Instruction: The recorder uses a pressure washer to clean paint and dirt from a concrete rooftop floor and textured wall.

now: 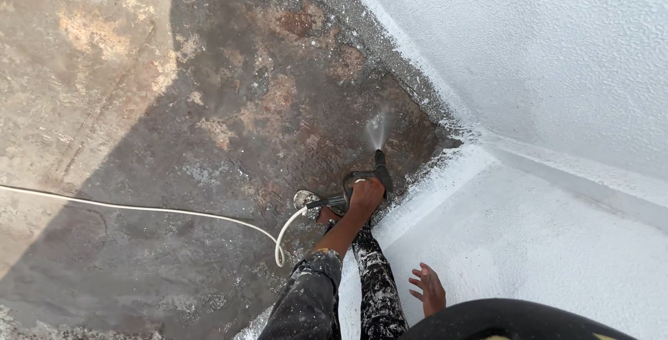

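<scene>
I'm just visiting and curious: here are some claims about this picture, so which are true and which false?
1. The left hand grips a dark spray tool. True.
2. The right hand holds a brush. False: it is open and holds nothing.
3. A white hose runs across the floor to the tool. True.
4. The wall is dark brown. False: it is white; the bare floor is brownish grey.
5. Spray leaves the nozzle towards the corner. True.
</scene>
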